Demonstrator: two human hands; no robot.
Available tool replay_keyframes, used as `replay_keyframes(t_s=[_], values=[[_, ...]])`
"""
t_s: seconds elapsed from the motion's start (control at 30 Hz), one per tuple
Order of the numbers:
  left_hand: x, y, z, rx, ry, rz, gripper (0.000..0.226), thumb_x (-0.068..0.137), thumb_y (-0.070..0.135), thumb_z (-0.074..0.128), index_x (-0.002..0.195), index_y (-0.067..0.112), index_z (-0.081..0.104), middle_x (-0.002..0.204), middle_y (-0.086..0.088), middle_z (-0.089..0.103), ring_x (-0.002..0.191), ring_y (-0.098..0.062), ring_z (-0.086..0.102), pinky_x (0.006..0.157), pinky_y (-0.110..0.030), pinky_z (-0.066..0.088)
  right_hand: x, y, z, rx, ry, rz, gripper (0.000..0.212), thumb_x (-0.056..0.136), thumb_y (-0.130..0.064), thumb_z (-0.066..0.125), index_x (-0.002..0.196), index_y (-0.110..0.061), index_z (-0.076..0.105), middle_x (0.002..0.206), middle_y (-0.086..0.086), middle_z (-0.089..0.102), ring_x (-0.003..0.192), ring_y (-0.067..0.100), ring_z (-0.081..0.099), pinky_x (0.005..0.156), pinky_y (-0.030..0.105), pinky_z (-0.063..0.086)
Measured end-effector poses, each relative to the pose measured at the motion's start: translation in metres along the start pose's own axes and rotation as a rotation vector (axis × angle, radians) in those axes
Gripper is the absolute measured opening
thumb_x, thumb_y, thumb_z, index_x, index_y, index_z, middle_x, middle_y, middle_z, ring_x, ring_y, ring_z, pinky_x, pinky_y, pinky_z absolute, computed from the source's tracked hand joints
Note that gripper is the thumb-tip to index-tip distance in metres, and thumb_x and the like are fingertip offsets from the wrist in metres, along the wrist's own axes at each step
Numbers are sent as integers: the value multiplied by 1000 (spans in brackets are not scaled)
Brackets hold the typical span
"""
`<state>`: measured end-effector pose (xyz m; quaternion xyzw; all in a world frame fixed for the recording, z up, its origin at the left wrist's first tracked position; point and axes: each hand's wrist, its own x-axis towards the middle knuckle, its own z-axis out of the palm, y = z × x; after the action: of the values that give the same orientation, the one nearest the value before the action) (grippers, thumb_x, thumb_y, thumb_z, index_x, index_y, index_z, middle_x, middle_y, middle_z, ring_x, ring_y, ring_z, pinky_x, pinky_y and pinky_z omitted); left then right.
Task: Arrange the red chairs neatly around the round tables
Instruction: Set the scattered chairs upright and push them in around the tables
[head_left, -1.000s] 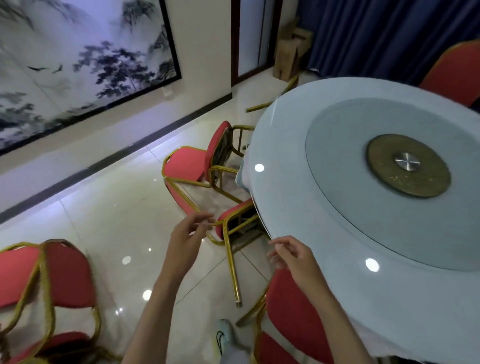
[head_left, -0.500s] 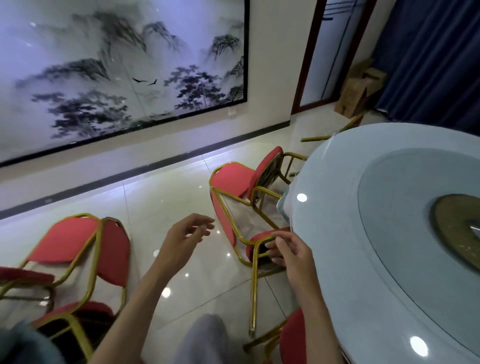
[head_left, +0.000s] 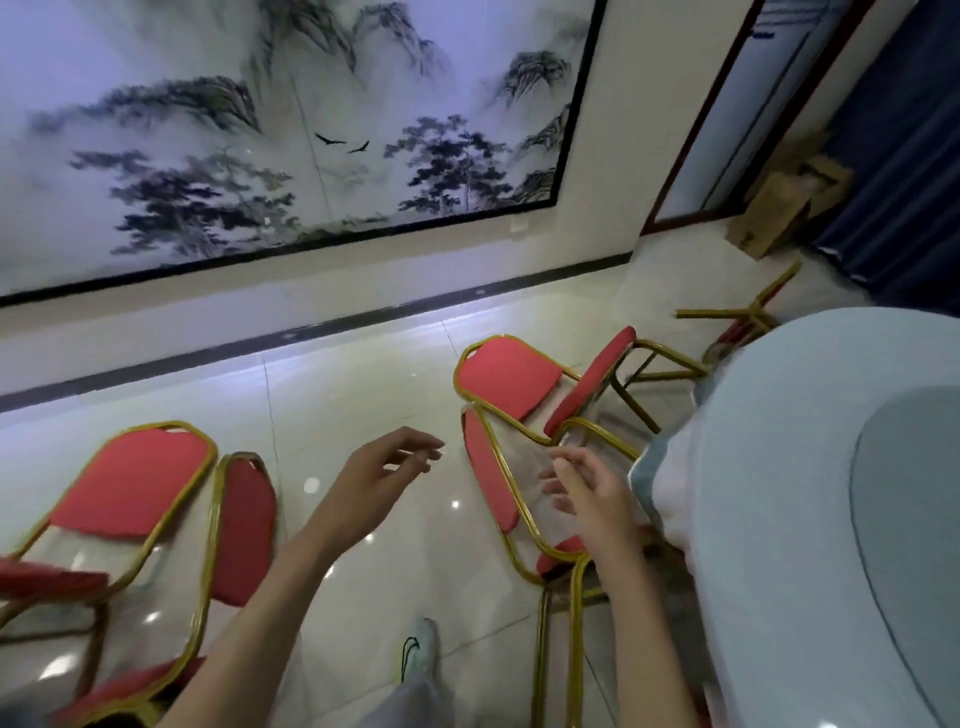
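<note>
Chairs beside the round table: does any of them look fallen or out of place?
Yes. A red chair beside the table lies tipped over, its legs pointing sideways at the table. A second chair lies tangled against it. Farther back, another chair's legs stick out at odd angles.

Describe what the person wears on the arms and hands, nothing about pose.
Nothing is worn on either. The left hand and right hand are bare, with no gloves and no rings showing. The left forearm and right forearm are uncovered down to the picture's edge: no sleeve, watch or bracelet in view.
</note>
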<state>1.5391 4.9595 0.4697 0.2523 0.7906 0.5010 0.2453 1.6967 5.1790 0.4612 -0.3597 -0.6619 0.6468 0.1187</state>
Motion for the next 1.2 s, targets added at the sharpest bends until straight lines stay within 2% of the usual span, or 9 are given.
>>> replay_keyframes(t_s=[0.1,0.2,0.37,0.5,0.77,0.9,1.07,1.2], values=[[13,-14,-56,-16,120,-14,23,105,16,56,110,31,71,106,15,74,102,-9,70,88,-28,56,48,-31,71,-25,-126,-24,14,104,-16,58,109,-19,71,93,4,77,85,19,73,75,32,59],[16,-34,-111,-63,299,-70,24,105,15,55,110,33,71,104,14,75,99,-9,71,89,-34,57,90,-60,137,-22,-260,-54,14,104,-9,57,106,-13,70,88,9,75,78,21,68,68,29,54],[13,-62,-172,-152,556,-159,29,103,11,54,107,33,73,104,11,76,98,-11,72,90,-40,58,142,-86,226,-113,-464,-103,15,103,-9,56,106,-13,71,90,10,76,80,21,69,70,31,54],[25,-88,-198,-212,728,-243,32,102,6,52,106,30,73,103,9,76,96,-11,72,91,-43,57,189,-91,275,-220,-613,-106,16,103,-12,58,108,-16,72,93,10,77,83,22,72,75,35,55],[61,-120,-264,-164,948,-400,27,104,7,53,110,24,72,102,8,76,95,-12,71,90,-46,58,320,-104,321,-244,-669,-41,17,105,-13,56,112,-13,71,96,9,78,90,26,73,80,39,57],[87,-106,-299,-127,1079,-459,26,104,6,52,112,23,71,102,8,75,96,-15,71,91,-51,59,387,-138,362,-313,-787,-2,17,105,-17,56,111,-18,72,101,9,78,93,28,74,84,41,58],[97,-97,-330,-78,1214,-501,26,105,10,53,114,27,69,102,16,72,95,-6,69,88,-41,59,429,-180,449,-392,-986,-74,18,104,-16,56,112,-20,72,100,6,78,94,25,74,87,43,59],[92,-105,-341,-80,1304,-547,24,105,12,54,115,28,70,103,14,73,97,-8,69,86,-33,58,422,-199,532,-425,-1184,-129,17,105,-17,56,114,-19,71,99,3,78,93,23,75,86,41,59]])
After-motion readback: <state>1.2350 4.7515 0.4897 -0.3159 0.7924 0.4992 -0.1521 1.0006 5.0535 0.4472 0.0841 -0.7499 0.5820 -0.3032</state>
